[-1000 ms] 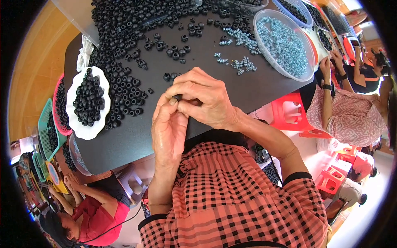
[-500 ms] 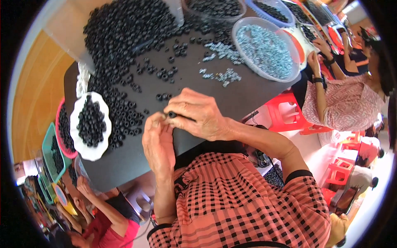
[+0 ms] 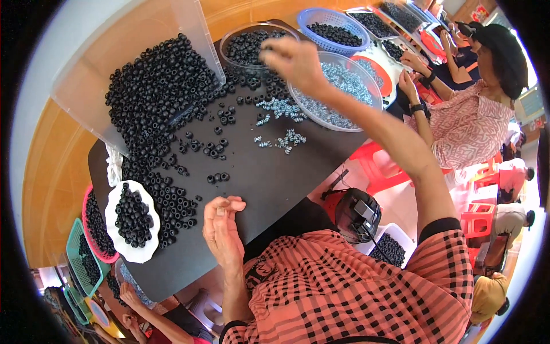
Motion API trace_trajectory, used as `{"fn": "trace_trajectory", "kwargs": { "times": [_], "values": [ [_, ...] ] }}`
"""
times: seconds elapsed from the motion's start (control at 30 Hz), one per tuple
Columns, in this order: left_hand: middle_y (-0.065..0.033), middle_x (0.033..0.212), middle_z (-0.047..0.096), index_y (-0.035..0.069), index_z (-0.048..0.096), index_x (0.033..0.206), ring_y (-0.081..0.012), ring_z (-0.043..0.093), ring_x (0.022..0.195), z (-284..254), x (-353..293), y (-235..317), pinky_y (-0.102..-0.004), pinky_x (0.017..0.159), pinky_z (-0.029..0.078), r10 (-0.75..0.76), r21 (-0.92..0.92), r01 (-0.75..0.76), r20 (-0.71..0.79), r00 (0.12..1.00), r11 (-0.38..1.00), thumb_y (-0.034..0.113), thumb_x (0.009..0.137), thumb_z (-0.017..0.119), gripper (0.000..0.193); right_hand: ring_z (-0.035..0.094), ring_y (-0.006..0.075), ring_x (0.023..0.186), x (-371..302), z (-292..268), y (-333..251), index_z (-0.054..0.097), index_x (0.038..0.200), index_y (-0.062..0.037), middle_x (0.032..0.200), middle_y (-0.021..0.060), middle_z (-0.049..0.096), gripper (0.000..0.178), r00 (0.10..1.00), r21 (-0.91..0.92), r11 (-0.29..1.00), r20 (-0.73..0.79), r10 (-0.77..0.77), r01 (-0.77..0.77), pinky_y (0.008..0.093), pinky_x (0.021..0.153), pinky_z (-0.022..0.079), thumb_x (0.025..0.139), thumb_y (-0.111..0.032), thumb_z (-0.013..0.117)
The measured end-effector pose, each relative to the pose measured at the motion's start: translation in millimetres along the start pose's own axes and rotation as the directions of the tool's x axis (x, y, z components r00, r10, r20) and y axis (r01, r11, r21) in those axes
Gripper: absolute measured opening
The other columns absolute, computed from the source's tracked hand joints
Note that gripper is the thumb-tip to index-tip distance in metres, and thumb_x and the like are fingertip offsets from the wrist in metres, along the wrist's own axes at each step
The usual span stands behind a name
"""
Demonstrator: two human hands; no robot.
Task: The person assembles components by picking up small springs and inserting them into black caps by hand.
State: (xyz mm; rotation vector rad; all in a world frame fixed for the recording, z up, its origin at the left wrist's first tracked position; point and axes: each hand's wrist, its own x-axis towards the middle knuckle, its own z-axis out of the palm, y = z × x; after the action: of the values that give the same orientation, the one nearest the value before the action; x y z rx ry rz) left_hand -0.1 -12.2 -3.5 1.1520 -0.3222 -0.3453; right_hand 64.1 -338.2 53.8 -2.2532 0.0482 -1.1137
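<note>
My right hand (image 3: 295, 64) reaches over a round clear tub (image 3: 224, 57) of small black ring-like parts at the back of the table. Motion smears its fingers, so whether they hold anything is unclear. Near the table's front edge, my left hand (image 3: 223, 232) has its fingers curled in against the thumb; anything between them is too small or hidden to name. Loose black ring-like parts (image 3: 172, 200) lie on the dark table (image 3: 258, 189). Small silvery coiled pieces (image 3: 289, 140) form little heaps right of the middle, beside a clear tub (image 3: 375, 97) full of them.
A large translucent bin (image 3: 86, 86) spills black parts at the back left. Below it is a scalloped white dish (image 3: 114, 232) of them. A blue basket (image 3: 309, 31) stands behind the tubs. Co-workers sit at right, one in a patterned top (image 3: 458, 135), and at lower left.
My hands were together, with a small black part at the right fingertips. My right hand has swung away to the far tub; my left stays near the table edge. The view has shifted.
</note>
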Motion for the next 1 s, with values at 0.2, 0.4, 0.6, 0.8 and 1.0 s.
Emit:
{"fn": "trace_trajectory", "kwargs": {
  "times": [0.2,0.4,0.6,0.8,1.0],
  "values": [
    [-0.0133,0.089,0.065,0.0,0.054,0.106,-0.0242,0.057,0.099,0.9,0.9,-3.5,-0.0376,0.094,0.043,-0.007,-0.027,0.007,0.022,1.0,1.0,0.014,0.097,0.046,0.018,0.061,0.0165,0.065,41.4,-13.8,57.8,0.068,0.102,-0.0017,0.076,0.0103,0.065,0.035,1.0,-0.284,0.959,-0.015,0.001,-0.005,0.0302,0.063,0.048,0.083,-0.03,0.069],
    [-0.0116,0.087,0.066,0.0,0.054,0.104,-0.0215,0.057,0.097,4.1,-1.6,-4.3,-0.0349,0.091,0.044,0.023,0.099,-0.024,0.005,1.0,0.995,0.012,0.097,0.046,0.016,0.066,0.0256,0.062,-6.5,-26.0,57.2,0.071,0.086,-0.0028,0.07,0.0153,0.067,0.019,0.982,-0.162,0.969,-0.005,0.189,-0.187,0.0342,0.062,0.052,0.079,-0.018,0.061],
    [-0.008,0.083,0.066,0.001,0.057,0.097,-0.018,0.058,0.092,8.8,-2.2,-4.2,-0.032,0.087,0.044,0.071,0.314,-0.062,-0.018,0.997,0.947,0.014,0.096,0.047,0.016,0.062,0.021,0.06,-21.3,0.3,12.4,0.069,0.09,0.0004,0.07,0.0113,0.065,0.015,0.973,-0.033,0.996,0.22,-0.077,0.086,0.032,0.058,0.049,0.081,-0.008,0.06],
    [-0.0084,0.084,0.066,0.002,0.057,0.097,-0.0172,0.058,0.093,11.2,-2.3,-4.3,-0.0313,0.087,0.044,0.063,0.291,-0.05,-0.035,0.997,0.955,0.013,0.096,0.048,0.015,0.063,0.0322,0.082,-23.4,47.5,14.0,0.066,0.099,-0.0038,0.087,0.0139,0.063,0.022,0.882,-0.183,0.957,0.457,-0.119,0.224,0.0398,0.075,0.05,0.08,-0.009,0.057],
    [-0.0087,0.085,0.066,0.002,0.057,0.098,-0.0171,0.058,0.093,9.0,-3.5,-7.4,-0.0313,0.088,0.044,0.064,0.242,-0.052,-0.041,0.997,0.969,0.011,0.095,0.048,0.013,0.061,0.0289,0.086,-24.3,63.6,-3.9,0.067,0.096,-0.0077,0.088,0.0102,0.062,0.02,0.782,-0.196,0.918,0.601,-0.166,0.346,0.0449,0.076,0.044,0.078,-0.014,0.061]
  ]
}}
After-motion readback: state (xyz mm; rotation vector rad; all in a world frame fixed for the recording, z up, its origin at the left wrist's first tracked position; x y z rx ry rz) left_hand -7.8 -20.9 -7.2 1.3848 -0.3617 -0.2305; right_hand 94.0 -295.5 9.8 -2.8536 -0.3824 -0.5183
